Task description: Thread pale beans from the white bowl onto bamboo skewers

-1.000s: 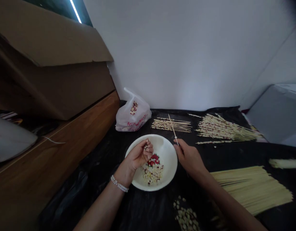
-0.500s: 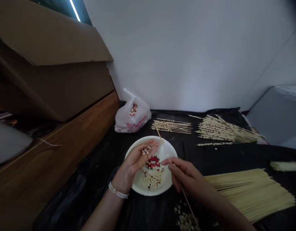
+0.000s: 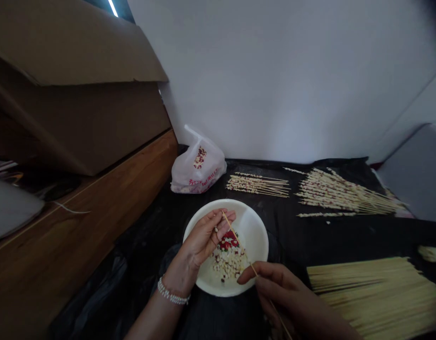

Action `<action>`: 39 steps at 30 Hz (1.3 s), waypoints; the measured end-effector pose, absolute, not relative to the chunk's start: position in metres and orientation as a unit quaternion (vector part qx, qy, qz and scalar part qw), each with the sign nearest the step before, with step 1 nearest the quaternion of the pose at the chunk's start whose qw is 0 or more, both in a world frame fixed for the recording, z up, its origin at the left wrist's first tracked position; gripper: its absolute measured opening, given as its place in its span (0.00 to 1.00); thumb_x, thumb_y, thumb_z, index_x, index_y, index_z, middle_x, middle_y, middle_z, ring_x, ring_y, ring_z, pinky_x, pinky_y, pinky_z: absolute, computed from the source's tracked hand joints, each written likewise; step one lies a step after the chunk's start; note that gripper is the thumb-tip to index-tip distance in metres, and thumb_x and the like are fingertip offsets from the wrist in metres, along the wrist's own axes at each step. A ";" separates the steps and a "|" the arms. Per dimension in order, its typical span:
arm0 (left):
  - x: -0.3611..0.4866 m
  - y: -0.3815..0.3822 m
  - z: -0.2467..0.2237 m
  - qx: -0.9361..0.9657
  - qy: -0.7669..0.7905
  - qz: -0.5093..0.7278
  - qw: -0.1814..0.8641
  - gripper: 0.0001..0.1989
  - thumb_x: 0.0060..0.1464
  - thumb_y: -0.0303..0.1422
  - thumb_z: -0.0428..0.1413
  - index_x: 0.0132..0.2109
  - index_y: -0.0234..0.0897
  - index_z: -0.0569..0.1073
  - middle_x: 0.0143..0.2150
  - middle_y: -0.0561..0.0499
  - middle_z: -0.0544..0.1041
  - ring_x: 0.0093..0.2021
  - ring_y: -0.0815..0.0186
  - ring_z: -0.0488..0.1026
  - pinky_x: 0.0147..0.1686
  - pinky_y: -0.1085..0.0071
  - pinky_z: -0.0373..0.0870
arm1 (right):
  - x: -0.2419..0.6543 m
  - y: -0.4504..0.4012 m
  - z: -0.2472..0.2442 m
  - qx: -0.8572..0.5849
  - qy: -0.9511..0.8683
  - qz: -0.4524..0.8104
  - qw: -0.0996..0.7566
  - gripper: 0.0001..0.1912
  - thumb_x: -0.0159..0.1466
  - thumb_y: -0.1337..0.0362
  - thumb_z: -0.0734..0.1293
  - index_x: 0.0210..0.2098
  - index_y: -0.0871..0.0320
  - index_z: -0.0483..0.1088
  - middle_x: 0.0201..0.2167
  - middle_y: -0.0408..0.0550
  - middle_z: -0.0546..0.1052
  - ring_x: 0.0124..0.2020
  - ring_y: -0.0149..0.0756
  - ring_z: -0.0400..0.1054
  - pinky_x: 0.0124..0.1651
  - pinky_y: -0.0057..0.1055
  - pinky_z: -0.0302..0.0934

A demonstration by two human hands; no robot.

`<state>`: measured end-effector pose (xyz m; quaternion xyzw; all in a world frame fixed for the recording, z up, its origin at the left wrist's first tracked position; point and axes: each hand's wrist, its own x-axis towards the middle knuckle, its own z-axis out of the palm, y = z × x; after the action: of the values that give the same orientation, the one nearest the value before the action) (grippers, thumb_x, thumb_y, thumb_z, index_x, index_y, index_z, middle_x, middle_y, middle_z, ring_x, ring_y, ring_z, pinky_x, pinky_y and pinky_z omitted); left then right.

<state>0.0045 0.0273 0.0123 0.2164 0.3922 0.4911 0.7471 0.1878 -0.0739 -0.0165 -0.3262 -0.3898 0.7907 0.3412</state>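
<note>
My left hand [image 3: 203, 236] is above the left part of a white bowl [image 3: 258, 236], palm turned up, fingers curled with thumb and fingertips by the upper end of a thin stick [image 3: 235, 233]. A small pale piece shows between its fingers. At the bowl's lower right edge, my right hand [image 3: 277, 283] pinches the same stick lower down; the stick slants from upper left to lower right. Inside the bowl lie many small pale and reddish pieces [image 3: 228, 264] beside a red printed flower. A beaded bracelet circles the left wrist.
Behind the bowl stands a white plastic bag [image 3: 198, 165]. Two piles of threaded sticks, one small [image 3: 256, 184] and one larger [image 3: 331, 191], lie on black sheeting. Bare sticks [image 3: 377, 293] are at the right. A cardboard box [image 3: 79, 113] stands left on wood.
The left fingers have curled in to the stick's tip, and fewer pieces show in that palm. My right hand has moved down and slightly right. The view has shifted a little.
</note>
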 end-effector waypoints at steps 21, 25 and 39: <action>0.001 0.028 0.010 0.159 0.429 0.505 0.732 0.11 0.51 0.20 0.61 0.42 0.34 0.79 0.44 0.44 0.81 0.53 0.62 0.75 0.49 0.75 0.72 | 0.175 -0.079 -0.014 -0.330 -0.335 0.812 0.345 0.19 0.62 0.48 0.68 0.41 0.57 0.73 0.09 0.32 0.62 0.10 0.22 0.50 0.13 0.19 0.41; 0.001 0.028 0.011 0.168 0.424 0.509 0.730 0.12 0.50 0.19 0.61 0.41 0.35 0.79 0.45 0.44 0.81 0.54 0.61 0.74 0.51 0.72 0.71 | 0.174 -0.080 -0.014 -0.323 -0.333 0.813 0.352 0.18 0.62 0.49 0.69 0.41 0.57 0.74 0.10 0.32 0.63 0.10 0.22 0.48 0.14 0.19 0.41; 0.002 0.027 0.010 0.206 0.428 0.512 0.716 0.11 0.49 0.19 0.62 0.41 0.34 0.78 0.43 0.45 0.81 0.47 0.64 0.78 0.47 0.75 0.74 | 0.173 -0.080 -0.019 -0.307 -0.311 0.822 0.364 0.16 0.64 0.52 0.68 0.42 0.58 0.74 0.10 0.33 0.63 0.11 0.21 0.48 0.14 0.19 0.38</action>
<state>0.0021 0.0268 0.0100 0.2062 0.4284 0.5119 0.7155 0.1727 -0.0801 -0.0188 -0.3067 -0.3114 0.8224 0.3642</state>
